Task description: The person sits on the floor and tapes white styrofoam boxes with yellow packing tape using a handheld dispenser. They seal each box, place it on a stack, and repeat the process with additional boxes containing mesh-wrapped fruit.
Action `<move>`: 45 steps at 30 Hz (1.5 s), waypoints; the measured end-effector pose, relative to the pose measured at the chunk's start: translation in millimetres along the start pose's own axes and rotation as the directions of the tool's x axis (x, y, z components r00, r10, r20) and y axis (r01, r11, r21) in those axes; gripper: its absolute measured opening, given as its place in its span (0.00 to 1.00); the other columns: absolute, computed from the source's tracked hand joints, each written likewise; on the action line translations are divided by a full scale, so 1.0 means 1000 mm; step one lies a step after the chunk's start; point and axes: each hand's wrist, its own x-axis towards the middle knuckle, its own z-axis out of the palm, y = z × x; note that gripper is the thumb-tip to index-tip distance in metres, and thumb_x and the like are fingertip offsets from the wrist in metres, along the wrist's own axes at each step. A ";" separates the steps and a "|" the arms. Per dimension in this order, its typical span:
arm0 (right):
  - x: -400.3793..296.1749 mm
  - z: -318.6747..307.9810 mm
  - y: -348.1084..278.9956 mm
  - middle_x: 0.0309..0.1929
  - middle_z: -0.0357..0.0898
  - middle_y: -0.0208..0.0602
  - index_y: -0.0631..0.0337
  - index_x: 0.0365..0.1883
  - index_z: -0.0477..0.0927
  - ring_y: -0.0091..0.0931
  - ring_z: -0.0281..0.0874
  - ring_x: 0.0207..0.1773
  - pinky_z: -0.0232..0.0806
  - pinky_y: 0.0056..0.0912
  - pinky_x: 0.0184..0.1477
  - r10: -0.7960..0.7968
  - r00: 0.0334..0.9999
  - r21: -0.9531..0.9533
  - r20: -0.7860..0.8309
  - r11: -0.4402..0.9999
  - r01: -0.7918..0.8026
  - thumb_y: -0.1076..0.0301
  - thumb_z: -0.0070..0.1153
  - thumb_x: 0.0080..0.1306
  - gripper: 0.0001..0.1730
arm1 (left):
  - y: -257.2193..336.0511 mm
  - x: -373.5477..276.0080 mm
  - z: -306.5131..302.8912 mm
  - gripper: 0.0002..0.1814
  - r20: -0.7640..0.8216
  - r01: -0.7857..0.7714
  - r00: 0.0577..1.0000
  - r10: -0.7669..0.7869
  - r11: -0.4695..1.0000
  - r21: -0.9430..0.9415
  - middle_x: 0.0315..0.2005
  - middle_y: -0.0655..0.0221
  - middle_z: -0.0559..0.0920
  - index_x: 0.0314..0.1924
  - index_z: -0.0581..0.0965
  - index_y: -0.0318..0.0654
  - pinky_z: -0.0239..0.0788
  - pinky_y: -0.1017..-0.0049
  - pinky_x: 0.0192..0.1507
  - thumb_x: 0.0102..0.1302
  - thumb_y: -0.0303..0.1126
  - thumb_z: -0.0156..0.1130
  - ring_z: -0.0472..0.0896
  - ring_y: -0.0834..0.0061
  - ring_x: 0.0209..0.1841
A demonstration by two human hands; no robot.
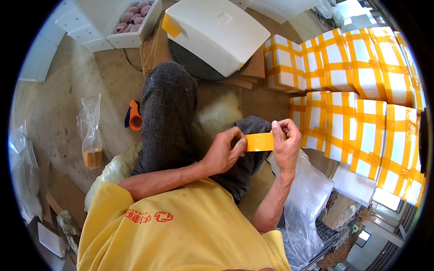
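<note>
Yellow packing tape [259, 142] spans the short gap between my two hands, above my right knee. Fingertips and thumb of my left hand [225, 148] pinch its left end. At its right end my right hand [285, 145] grips it, thumb up and fingers curled behind. Whether this is a narrow roll seen edge-on or a loose strip, I cannot tell. Ahead of my knees, a white foam box [217, 34] rests tilted on a dark round stand [183, 57]. A flap of yellow tape [171, 26] sticks out from the box's left corner.
An orange tape dispenser [135, 117] lies on the floor left of my leg. Beyond it is a tape roll in a clear bag [92, 155]. Taped foam boxes [339, 125] stand in rows on the right. An open foam box [126, 40] holds net-wrapped fruit [134, 18]. Plastic sheeting [301, 203] lies at right.
</note>
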 end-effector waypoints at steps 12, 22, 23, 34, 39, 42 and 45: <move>-0.024 -0.013 0.059 0.26 0.77 0.27 0.60 0.35 0.74 0.18 0.72 0.33 0.71 0.32 0.51 0.017 0.993 0.426 -0.117 0.904 0.034 0.63 0.55 0.80 0.13 | -0.027 0.010 0.006 0.10 0.003 0.088 0.996 -0.093 0.934 -0.347 0.35 0.71 0.80 0.43 0.75 0.32 0.83 0.76 0.44 0.82 0.32 0.57 0.83 0.83 0.39; -0.042 -0.015 0.060 0.26 0.76 0.28 0.59 0.34 0.73 0.21 0.72 0.35 0.69 0.42 0.65 -0.064 0.989 0.388 -0.130 0.915 0.110 0.63 0.50 0.82 0.14 | -0.028 0.008 0.006 0.04 0.050 0.019 0.999 0.000 0.918 -0.396 0.42 0.76 0.79 0.46 0.75 0.37 0.75 0.80 0.47 0.77 0.28 0.56 0.79 0.86 0.45; -0.041 -0.015 0.058 0.26 0.77 0.29 0.60 0.34 0.74 0.21 0.74 0.36 0.70 0.41 0.64 -0.070 0.989 0.369 -0.130 0.923 0.114 0.63 0.51 0.81 0.14 | -0.030 0.009 0.004 0.04 0.084 0.076 0.996 -0.041 0.876 -0.477 0.43 0.76 0.78 0.47 0.75 0.37 0.76 0.79 0.49 0.77 0.28 0.55 0.79 0.85 0.46; -0.038 -0.015 0.053 0.26 0.75 0.29 0.59 0.34 0.73 0.21 0.72 0.34 0.70 0.43 0.64 -0.096 0.987 0.326 -0.128 0.936 0.133 0.61 0.50 0.81 0.15 | -0.015 0.008 -0.012 0.11 0.055 0.194 0.980 -0.193 0.844 -0.500 0.38 0.72 0.80 0.53 0.75 0.38 0.79 0.74 0.46 0.81 0.36 0.52 0.80 0.81 0.43; -0.038 -0.015 0.051 0.26 0.77 0.30 0.61 0.34 0.74 0.19 0.72 0.34 0.72 0.42 0.63 -0.109 0.986 0.317 -0.125 0.937 0.144 0.64 0.51 0.80 0.14 | -0.009 0.003 0.002 0.12 0.101 0.082 0.992 -0.070 0.989 -0.120 0.34 0.74 0.79 0.46 0.75 0.36 0.73 0.79 0.44 0.78 0.38 0.63 0.77 0.85 0.37; -0.037 -0.015 0.049 0.26 0.77 0.29 0.61 0.33 0.74 0.19 0.72 0.33 0.72 0.42 0.64 -0.117 0.986 0.296 -0.123 0.943 0.149 0.64 0.51 0.80 0.14 | -0.008 0.004 0.005 0.13 0.111 0.066 0.992 -0.055 0.993 -0.099 0.32 0.78 0.76 0.42 0.75 0.37 0.68 0.80 0.39 0.74 0.36 0.70 0.73 0.88 0.36; -0.039 -0.014 0.047 0.26 0.76 0.29 0.60 0.33 0.74 0.19 0.72 0.33 0.72 0.42 0.65 -0.115 0.985 0.272 -0.128 0.951 0.146 0.64 0.51 0.80 0.14 | 0.003 0.006 0.002 0.11 0.062 -0.049 0.997 0.048 0.999 0.015 0.32 0.76 0.75 0.45 0.78 0.37 0.67 0.79 0.37 0.71 0.33 0.70 0.72 0.86 0.35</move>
